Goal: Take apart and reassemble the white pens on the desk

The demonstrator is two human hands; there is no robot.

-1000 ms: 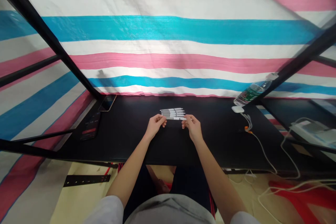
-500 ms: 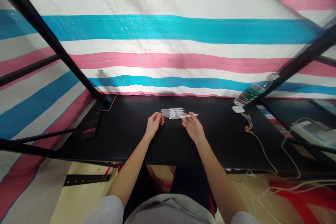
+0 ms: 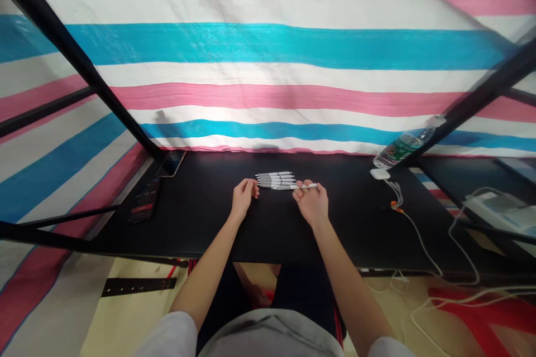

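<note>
A row of several white-and-grey pens (image 3: pixel 274 179) lies side by side on the black tabletop (image 3: pixel 196 223), straight ahead of me. My right hand (image 3: pixel 310 202) pinches one slim white pen (image 3: pixel 299 186) at the row's right end, and this pen sticks out past my fingers. My left hand (image 3: pixel 243 197) rests at the row's left end, its fingertips at or just beside the pen ends. It holds nothing that I can see.
A phone (image 3: pixel 171 163) and a dark flat device (image 3: pixel 144 201) lie at the table's left. A water bottle (image 3: pixel 404 146), a white charger (image 3: pixel 379 174) and its cables are at the right. Black frame bars (image 3: pixel 84 61) and a striped tarp (image 3: pixel 268 44) surround the table.
The white pen has left the row and now sits in my right hand, drawn out to the right. My left hand has eased slightly back from the pens.
</note>
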